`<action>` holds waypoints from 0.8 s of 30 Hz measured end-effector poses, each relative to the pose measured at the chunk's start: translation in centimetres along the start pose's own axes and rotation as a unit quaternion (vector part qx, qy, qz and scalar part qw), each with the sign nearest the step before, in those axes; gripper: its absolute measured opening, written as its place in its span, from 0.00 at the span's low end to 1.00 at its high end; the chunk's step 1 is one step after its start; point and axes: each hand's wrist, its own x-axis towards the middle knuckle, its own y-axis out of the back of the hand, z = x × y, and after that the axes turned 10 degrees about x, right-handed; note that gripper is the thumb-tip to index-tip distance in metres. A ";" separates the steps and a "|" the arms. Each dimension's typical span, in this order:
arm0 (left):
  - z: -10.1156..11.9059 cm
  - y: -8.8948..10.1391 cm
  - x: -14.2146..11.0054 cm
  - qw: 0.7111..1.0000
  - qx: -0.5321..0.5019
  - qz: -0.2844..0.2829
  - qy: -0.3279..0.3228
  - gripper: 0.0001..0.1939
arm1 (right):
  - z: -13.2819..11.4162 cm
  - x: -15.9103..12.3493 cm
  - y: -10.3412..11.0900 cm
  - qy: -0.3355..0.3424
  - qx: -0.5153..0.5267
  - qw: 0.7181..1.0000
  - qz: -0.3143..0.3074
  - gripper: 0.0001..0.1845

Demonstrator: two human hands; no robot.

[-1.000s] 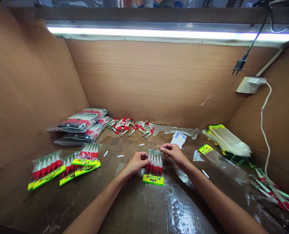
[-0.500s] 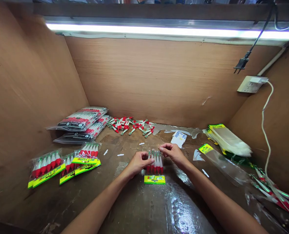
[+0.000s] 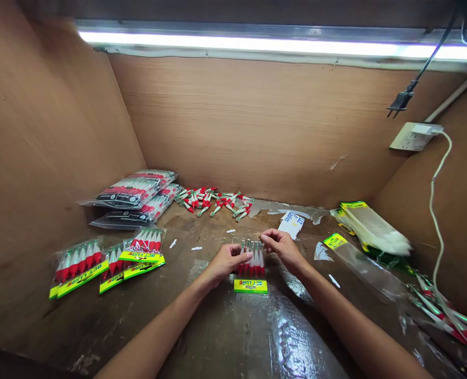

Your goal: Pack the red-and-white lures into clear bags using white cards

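A clear packet of red-and-white fishing lures [image 3: 251,261] with a yellow BCT LURE header [image 3: 251,286] lies in front of me, the header toward me. My left hand [image 3: 226,263] grips its left side, the thumb lying across the lures. At the far right corner, my right hand [image 3: 281,248] has thumb and fingertips pinched by the lures' hooked ends. The pinched bit is too small to make out clearly, but it looks like the packet's edge.
Filled lure packets [image 3: 79,267] lie at left, before stacked bulk bags [image 3: 133,192]. Loose lures [image 3: 204,200] are heaped at the back. At right are empty header bags [image 3: 375,226], a single empty bag [image 3: 365,268], more lures [image 3: 442,310] and a white cable [image 3: 438,221].
The whole view has shifted slightly. Both hands stay at the packet in nearly the same pose, the right fingertips still at its far right corner.
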 end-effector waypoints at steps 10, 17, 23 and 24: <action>0.0 0.4 0.5 0.999 -0.031 0.022 -0.028 0.22 | 0.9 0.0 0.7 -0.008 0.048 0.999 0.006 0.22; 0.1 0.2 0.6 0.997 -0.029 0.040 -0.054 0.20 | 2.6 -0.8 -1.1 -0.058 0.068 0.994 -0.058 0.16; -0.1 -0.2 0.5 0.997 -0.052 0.038 -0.038 0.19 | 3.7 -0.6 -1.9 -0.029 0.057 0.998 0.010 0.10; -0.1 -0.2 0.5 0.997 -0.057 0.036 -0.036 0.20 | 3.9 -0.7 -2.0 -0.024 0.056 0.998 0.015 0.10</action>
